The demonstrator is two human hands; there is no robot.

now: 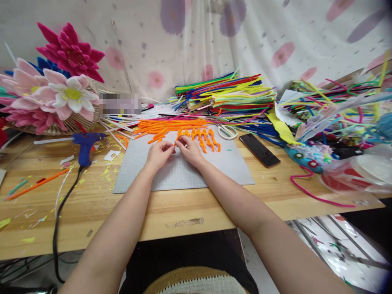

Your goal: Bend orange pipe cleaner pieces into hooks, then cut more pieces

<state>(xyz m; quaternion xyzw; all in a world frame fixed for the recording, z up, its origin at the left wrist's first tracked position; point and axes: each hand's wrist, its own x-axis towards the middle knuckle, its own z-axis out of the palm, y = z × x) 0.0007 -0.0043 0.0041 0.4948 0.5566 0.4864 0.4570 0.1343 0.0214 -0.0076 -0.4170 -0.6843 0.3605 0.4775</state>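
Note:
Above the grey cutting mat [174, 175], my left hand [159, 156] and my right hand [189, 149] meet with fingertips pinched around a short orange pipe cleaner [179, 134]. Its upper end sticks up between them, while the fingers cover the rest. Just right of my right hand lie several bent orange pipe-cleaner pieces [210, 143] in rows. Behind my hands, straight orange pipe cleaners [174, 125] form a pile along the mat's back edge, with shorter cut lengths [158, 135] at its left. White-handled scissors [227, 132] rest at the mat's back right corner.
A blue glue gun [84, 147] with a black cord lies left of the mat. On the right are a phone [259, 150] and a plastic tub [358, 171]. Bundled coloured pipe cleaners [226, 94] stand behind, and fuzzy flowers [70, 57] fill the back left.

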